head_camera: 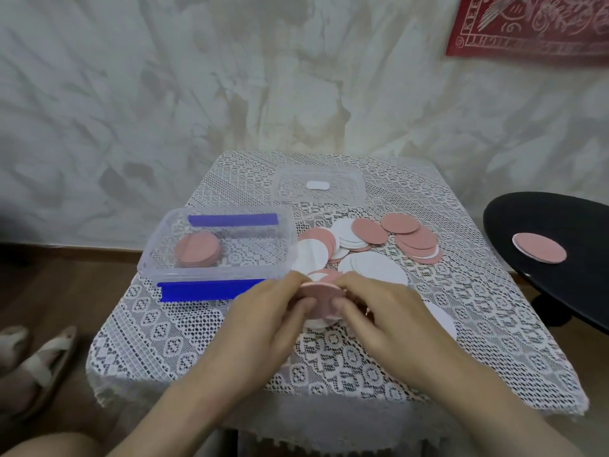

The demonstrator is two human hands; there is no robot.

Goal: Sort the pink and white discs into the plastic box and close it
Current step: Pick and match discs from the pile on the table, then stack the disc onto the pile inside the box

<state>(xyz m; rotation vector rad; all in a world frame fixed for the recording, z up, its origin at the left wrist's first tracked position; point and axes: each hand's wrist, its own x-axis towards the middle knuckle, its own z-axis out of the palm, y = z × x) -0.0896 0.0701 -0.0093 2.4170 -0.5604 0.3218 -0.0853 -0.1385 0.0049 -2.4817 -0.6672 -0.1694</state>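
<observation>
A clear plastic box (155,258) with blue side clips stands open at the table's left, and a stack of pink discs (197,249) lies inside it. Its clear lid (354,179) lies flat at the table's far side. Loose pink and white discs (372,245) are spread over the middle and right of the table. My left hand (263,311) and my right hand (379,308) meet near the table's centre, both gripping a small stack of pink discs (321,291) held on edge. A white disc (440,319) lies partly hidden behind my right hand.
The small table (329,357) is covered by a white lace cloth. A black round stool (543,275) at the right carries one pink disc (538,248). Sandals (43,361) lie on the wooden floor at the left. A wall is close behind the table.
</observation>
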